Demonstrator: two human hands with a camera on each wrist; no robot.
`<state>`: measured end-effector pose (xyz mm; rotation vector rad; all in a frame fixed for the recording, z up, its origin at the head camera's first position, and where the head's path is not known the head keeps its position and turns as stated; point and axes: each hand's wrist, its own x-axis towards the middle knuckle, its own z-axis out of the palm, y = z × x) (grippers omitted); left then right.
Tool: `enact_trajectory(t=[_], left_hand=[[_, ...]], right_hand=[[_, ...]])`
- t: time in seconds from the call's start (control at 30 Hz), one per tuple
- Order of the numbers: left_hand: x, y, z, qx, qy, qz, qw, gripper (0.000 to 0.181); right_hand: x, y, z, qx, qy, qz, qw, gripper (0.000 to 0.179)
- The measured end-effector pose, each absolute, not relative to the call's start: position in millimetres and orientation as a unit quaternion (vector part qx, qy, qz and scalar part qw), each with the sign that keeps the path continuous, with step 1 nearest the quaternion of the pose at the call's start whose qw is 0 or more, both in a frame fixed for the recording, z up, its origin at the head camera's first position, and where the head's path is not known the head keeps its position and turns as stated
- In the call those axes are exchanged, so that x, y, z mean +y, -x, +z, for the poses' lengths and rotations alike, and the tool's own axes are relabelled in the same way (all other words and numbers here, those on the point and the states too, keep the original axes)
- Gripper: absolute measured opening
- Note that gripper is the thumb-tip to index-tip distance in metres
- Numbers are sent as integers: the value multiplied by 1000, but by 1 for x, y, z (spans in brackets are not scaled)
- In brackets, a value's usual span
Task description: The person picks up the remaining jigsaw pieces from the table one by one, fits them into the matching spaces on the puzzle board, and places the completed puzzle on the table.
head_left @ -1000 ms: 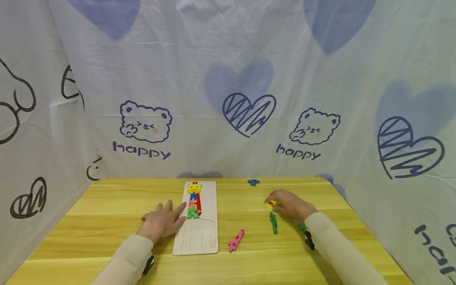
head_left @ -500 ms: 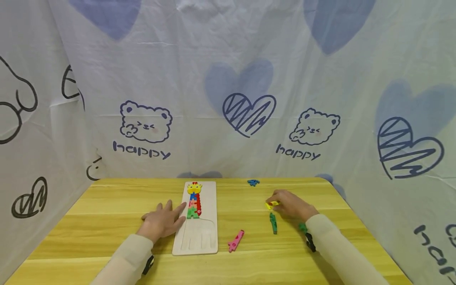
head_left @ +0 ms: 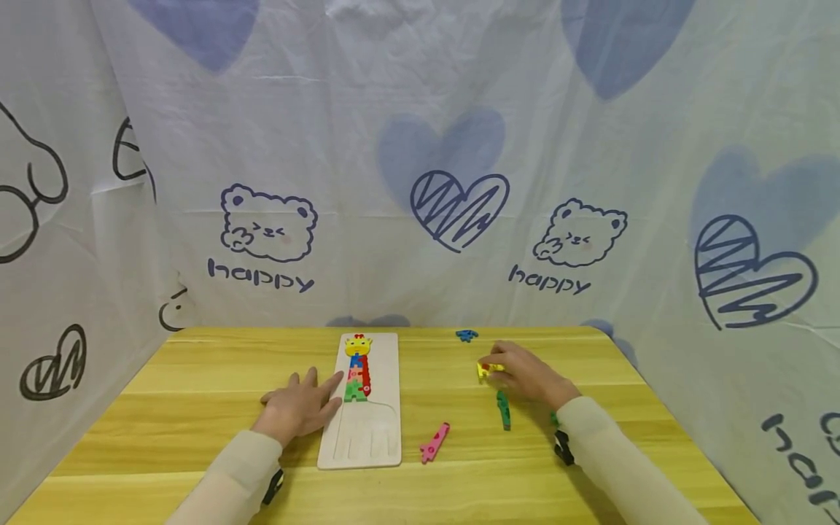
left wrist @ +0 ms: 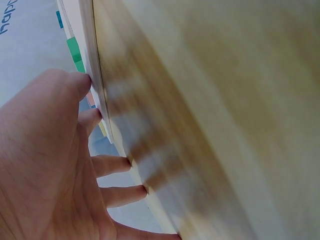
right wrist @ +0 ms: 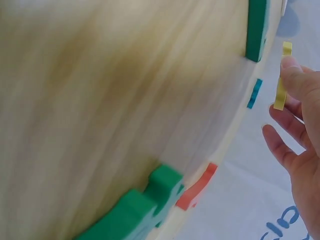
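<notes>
My right hand (head_left: 528, 375) pinches a yellow puzzle piece (right wrist: 280, 97) with red markings between thumb and fingers. In the right wrist view the piece is held up off the table. My left hand (head_left: 295, 408) lies with fingers spread at the left side of a pale wooden puzzle board (head_left: 367, 437). Its thumb and index finger touch the board's edge, and the other fingertips rest on the table. On the board's upper part sit a yellow giraffe head (head_left: 357, 346) and blue, pink, red and green pieces below it. The lower part shows bare outlined grooves.
A green piece (head_left: 504, 410) lies just below my right hand, and a pink piece (head_left: 434, 443) right of the board. A blue piece (head_left: 467, 336) is near the far table edge. Another green piece (right wrist: 135, 210) and a red piece (right wrist: 197, 187) lie near my right wrist.
My right hand has moved slightly left and raised the yellow puzzle piece from where it was on the table. My left hand and the board have stayed in place.
</notes>
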<state>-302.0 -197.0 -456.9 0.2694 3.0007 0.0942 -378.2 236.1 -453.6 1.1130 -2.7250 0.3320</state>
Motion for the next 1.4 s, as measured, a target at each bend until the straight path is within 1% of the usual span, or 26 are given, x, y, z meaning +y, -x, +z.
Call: enact_trajectory(t=[0.2, 0.47, 0.77, 1.1, 1.4], left_hand=[[-197, 302, -457, 993, -87, 38, 70, 59], [-197, 302, -457, 993, -87, 39, 69, 59], [-197, 301, -456, 993, -86, 42, 69, 59], [-196, 302, -457, 993, -87, 39, 69, 59], [-197, 303, -458, 993, -85, 39, 70, 59]], right_hand=[[224, 377, -451, -907, -392, 96, 117, 31], [205, 373, -442, -892, -420, 111, 128, 32], [185, 373, -441, -870, -451, 96, 177, 30], [164, 372, -441, -846, -478, 86, 219, 28], [148, 368, -437, -843, -482, 89, 224, 27]])
